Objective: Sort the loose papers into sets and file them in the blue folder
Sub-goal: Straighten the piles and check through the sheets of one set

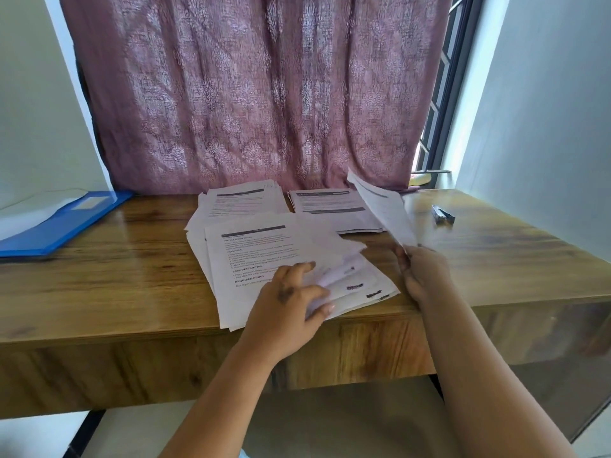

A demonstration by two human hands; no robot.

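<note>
- The left hand [291, 297] lay on the near stack of papers [264, 259], fingers curled round the lifted lower-right edges of several sheets, thumb beneath them.
- The right hand [425, 274] was raised just right of that stack, pinching the bottom corner of a single sheet [385, 209] that stood tilted up and away toward the curtain.
- The two hands were apart, with the stack's right edge between them.
- The near stack sat at the front edge of the wooden tabletop [132, 266], loosely fanned, its top page printed with bold headings under a dark bar.
- A second pile of papers [238, 200] lay behind it, partly covered by the near stack.
- A third pile [330, 203] lay to the right of the second, near the curtain, its right side partly hidden by the held sheet.
- The blue folder [66, 219] lay open at the far left of the tabletop, well apart from the papers, with a white sheet [23, 216] resting inside it.
- A small dark object [443, 215], too blurred to identify, lay on the tabletop to the right of the piles.
- A mauve patterned curtain [258, 94] hung behind the tabletop, and a barred window [443, 94] showed at its right edge.
</note>
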